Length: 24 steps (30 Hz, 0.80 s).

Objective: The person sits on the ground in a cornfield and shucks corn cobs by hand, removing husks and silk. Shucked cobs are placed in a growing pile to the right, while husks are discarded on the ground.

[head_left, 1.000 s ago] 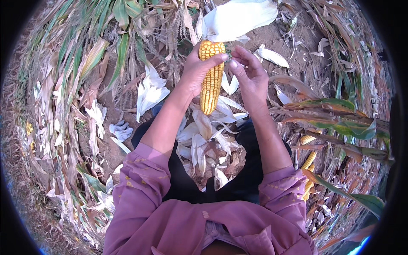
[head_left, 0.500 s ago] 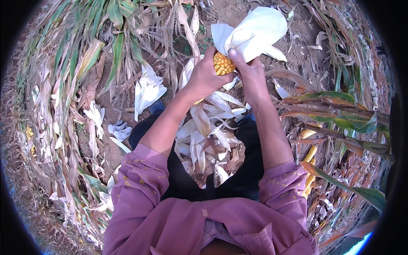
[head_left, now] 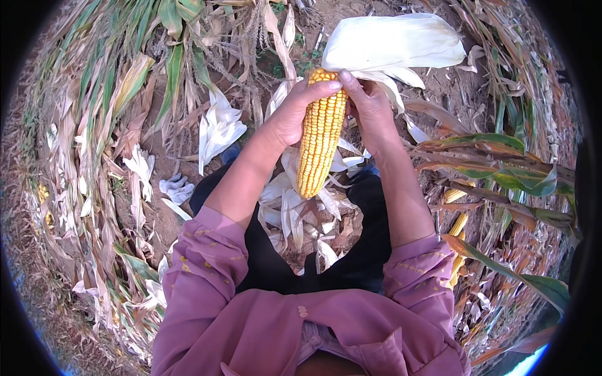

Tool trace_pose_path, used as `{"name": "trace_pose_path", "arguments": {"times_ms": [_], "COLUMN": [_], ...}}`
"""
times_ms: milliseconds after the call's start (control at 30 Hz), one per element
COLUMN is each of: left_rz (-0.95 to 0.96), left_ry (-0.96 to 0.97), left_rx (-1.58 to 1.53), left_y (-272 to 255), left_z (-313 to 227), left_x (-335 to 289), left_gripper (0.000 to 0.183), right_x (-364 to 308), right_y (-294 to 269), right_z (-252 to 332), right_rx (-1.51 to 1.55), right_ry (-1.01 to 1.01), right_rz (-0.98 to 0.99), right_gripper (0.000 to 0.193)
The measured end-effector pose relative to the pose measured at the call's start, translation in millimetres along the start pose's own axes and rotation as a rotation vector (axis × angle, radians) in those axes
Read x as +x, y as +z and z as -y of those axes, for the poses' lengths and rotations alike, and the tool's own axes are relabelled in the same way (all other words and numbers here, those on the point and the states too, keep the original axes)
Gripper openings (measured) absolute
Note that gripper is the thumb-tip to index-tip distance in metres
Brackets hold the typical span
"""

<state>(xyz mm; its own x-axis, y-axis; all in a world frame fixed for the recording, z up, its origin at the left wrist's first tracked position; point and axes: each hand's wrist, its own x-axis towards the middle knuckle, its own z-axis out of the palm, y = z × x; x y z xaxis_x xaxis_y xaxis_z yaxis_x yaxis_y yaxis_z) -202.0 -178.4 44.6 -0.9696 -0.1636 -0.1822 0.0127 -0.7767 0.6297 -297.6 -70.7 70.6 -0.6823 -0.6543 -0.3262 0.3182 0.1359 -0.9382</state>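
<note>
Corn cob: the yellow corn cob (head_left: 322, 141) is in front of the person, above the ground between the knees, tilted, its narrower end toward the body.
Left hand: the left hand (head_left: 293, 116) is closed around the cob's upper part, thumb across the kernels.
Right hand: the right hand (head_left: 372, 111) has its thumb against the cob's top end, beside the husk; its fingers are mostly hidden, so how firmly it grips, and on what, I cannot tell.
Husk: the pale husk (head_left: 395, 42) spreads rightward from the cob's top.
Ground: loose husks (head_left: 291, 213) lie between the legs; a whitish glove (head_left: 177, 188) lies to the left.
Right side: more yellow cobs (head_left: 459, 225) lie near green-and-brown leaves (head_left: 489, 145).
</note>
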Motion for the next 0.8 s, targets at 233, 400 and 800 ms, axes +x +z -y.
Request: {"name": "trace_pose_path", "arguments": {"times_ms": [233,400,800], "left_rz": [0.139,0.049,0.017], "left_ry": [-0.147,-0.142,-0.134], "left_rx": [-0.146,-0.157,-0.331], "left_y": [8.1,11.9,1.5], "left_z": [-1.0,2.8,3.5], "left_x": [-2.8,0.0,3.3], "left_gripper": [0.042,0.047,0.059], "right_x": [-12.5,-6.4,-14.9], "right_y": [6.6,8.4,10.2], "right_z": [5.1,2.4,10.7], "right_rx": [0.229,0.186,0.054], "right_ry": [0.003,-0.199,-0.164], "right_rz": [-0.087,-0.179,-0.079], "right_gripper": [0.052,0.049,0.031]}}
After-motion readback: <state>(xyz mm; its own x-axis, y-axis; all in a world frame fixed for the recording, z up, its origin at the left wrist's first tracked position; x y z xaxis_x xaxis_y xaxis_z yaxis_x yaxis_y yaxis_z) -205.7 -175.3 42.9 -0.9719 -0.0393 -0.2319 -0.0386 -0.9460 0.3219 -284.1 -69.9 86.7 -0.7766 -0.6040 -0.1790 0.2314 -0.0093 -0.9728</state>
